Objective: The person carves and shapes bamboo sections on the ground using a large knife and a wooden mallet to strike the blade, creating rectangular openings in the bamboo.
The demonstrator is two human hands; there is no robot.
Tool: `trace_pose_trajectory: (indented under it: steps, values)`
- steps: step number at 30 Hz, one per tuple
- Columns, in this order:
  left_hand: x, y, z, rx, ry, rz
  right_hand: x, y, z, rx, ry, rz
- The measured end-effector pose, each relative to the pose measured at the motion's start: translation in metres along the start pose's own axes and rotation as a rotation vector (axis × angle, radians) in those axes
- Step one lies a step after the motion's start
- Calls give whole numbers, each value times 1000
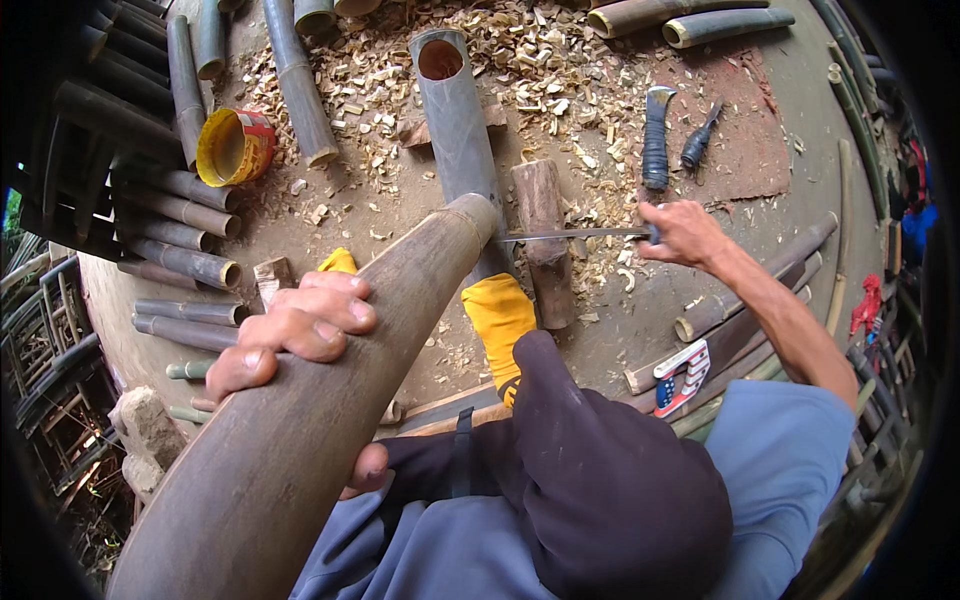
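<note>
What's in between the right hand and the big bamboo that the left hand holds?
In the head view, a thin metal blade runs from the right hand toward the bamboo pole, over a short log, with pale wood chips around.

The one view looks from the person's head, through the left of two side-by-side fisheye lenses, steeply down onto a brown earthen floor (640, 320). It stands upright: dark purple-brown cloth (610, 470) over a bent leg lies close below at five o'clock. Nearest the lens, a thick grey-brown bamboo pole (300, 430) looms large toward eight o'clock and narrows toward the centre. A yellow-and-red round tub (235, 147) sits farther off at ten. Toward the dark rim, long green bamboo poles (858, 130) bow at two.
</note>
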State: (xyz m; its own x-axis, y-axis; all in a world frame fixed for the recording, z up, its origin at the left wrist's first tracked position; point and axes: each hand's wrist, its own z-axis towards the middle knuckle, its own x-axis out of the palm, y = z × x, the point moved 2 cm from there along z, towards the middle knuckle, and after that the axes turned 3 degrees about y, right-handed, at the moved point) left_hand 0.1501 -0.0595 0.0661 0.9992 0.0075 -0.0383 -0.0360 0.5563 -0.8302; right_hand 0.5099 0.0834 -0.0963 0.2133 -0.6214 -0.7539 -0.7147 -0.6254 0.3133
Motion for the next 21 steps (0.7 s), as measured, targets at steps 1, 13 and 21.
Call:
trace_pose_trajectory:
  steps: [1,13,21]
  values:
    - [-1,-5,0,-13,-38,34,0,-6,0,-4,-47,-35]
    - [22,151,-46,-435,-350,34,55,72,-42,402,-577,870]
    - [-28,164,-84,-732,-603,21,78,116,-39,447,-514,1037]
